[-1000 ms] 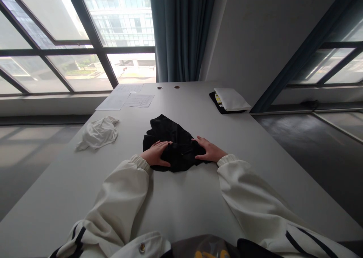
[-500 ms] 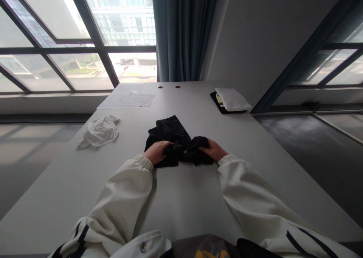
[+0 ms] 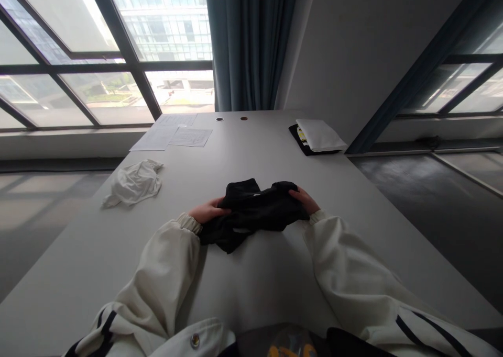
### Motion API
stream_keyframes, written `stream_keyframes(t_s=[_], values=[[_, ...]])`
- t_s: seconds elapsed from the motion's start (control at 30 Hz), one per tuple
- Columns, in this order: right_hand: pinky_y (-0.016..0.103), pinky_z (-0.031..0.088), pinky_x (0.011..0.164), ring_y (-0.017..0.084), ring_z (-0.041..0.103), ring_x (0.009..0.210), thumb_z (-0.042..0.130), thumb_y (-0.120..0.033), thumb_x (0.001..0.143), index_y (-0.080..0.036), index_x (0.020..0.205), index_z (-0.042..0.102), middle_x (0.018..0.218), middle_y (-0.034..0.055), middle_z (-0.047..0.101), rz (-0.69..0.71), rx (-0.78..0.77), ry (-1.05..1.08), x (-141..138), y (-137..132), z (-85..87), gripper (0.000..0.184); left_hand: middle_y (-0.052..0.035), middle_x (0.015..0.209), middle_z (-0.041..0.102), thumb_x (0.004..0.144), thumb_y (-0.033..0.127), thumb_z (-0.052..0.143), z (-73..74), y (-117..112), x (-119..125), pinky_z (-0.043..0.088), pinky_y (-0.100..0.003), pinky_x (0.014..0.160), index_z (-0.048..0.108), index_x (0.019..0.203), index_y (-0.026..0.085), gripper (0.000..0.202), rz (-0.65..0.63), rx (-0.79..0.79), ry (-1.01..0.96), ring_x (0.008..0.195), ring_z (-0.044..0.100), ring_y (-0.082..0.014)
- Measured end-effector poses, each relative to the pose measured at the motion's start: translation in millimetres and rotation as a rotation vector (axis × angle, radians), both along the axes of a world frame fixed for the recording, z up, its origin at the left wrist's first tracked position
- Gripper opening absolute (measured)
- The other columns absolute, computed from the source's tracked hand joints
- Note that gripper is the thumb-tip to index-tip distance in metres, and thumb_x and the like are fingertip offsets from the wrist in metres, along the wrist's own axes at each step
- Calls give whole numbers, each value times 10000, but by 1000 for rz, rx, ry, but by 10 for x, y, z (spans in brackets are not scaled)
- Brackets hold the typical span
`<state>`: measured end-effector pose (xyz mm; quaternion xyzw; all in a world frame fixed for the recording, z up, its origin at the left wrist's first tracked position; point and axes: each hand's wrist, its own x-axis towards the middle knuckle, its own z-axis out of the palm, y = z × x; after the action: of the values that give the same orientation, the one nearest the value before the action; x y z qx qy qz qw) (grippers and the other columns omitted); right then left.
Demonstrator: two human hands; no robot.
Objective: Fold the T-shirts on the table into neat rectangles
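A bunched black garment (image 3: 261, 210) is stretched between my two hands over the middle of the white table (image 3: 251, 278). My left hand (image 3: 208, 210) grips its left side, thumb on top of the cloth. At the right end, my right hand (image 3: 305, 200) is closed on the fabric, with some fingers hidden beneath it. A loose part of the cloth hangs down toward me below the left hand, and a folded part sticks up at the back. Small light gaps show between the folds.
A crumpled white cloth (image 3: 135, 183) lies on the left of the table. Paper sheets (image 3: 190, 136) rest at the far left. At the far right, a folded white item (image 3: 320, 135) sits on a folded black one (image 3: 301, 143). Two round cable holes are near the back edge.
My hands have moved apart a little, spreading the black garment wider. Its rear part has dropped toward me, and a flap now hangs at the front left. The button seen before is hidden.
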<state>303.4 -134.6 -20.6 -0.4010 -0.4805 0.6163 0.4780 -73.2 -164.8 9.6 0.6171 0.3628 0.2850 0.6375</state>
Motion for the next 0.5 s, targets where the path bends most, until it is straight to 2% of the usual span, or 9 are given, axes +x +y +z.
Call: stream_keyframes(t_s=[0.13,0.27,0.4,0.5], values=[[469,596,978,308,739,1099,764,-554,828,-294,1185,688,1148,36,786,-126,15,161,-65,-30,65,448,-101,1150,780,777,529,849,47,32,15,558,-447,1024,663,1235,177,607,171,103,7,1123,720,-298],[439,608,945,259,742,1040,781,-463,834,-315,1302,602,1179,23,762,-189,66,170,-124,-20,73,523,-48,1069,770,832,466,784,26,76,-17,585,-413,927,577,1227,229,506,400,281,274,1004,742,-253],[433,610,914,241,725,992,786,-410,822,-329,1354,547,1125,16,743,-228,149,11,-141,37,-46,589,-66,1183,725,859,345,732,-96,128,-93,562,-459,982,544,1322,270,505,554,509,602,1068,720,-276],[452,587,980,259,678,1105,780,-371,800,-298,1267,611,1172,39,708,-279,299,-254,-134,87,-151,502,-117,1234,671,841,272,733,-167,160,-124,528,-491,1052,528,1397,232,594,644,651,743,1162,669,-303]])
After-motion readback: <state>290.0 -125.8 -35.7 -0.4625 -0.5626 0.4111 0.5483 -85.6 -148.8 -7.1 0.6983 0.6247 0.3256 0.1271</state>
